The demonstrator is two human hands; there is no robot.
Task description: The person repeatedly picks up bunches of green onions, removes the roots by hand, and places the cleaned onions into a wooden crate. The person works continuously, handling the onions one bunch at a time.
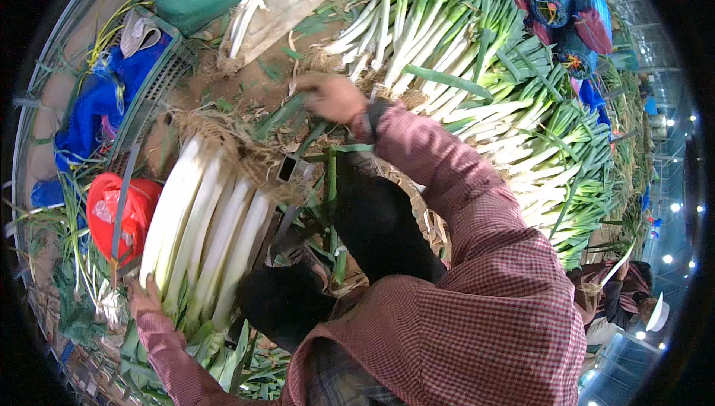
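Note:
Several thick leeks [206, 227] lie side by side in front of me on the left, with their white stalks in the middle and their roots at the far end. My left hand [146, 297] grips the outermost leek low down, near the green leaves. Soil-coloured roots [218, 132] form a tangled mat above the stalks. My right hand [332, 96], blurred, reaches out over the littered ground, its fingers extended and nothing visible in them. Just beyond and to its right begins a large pile of leeks [447, 65], roots towards me.
A red plastic container [120, 210] stands left of the stalks, behind a metal strip [125, 199]. Blue cloth [111, 93] fills a green crate [148, 93]. Blue-and-red rolls [550, 4] sit at the back right. Another person [620, 288] holds a leek at the far right.

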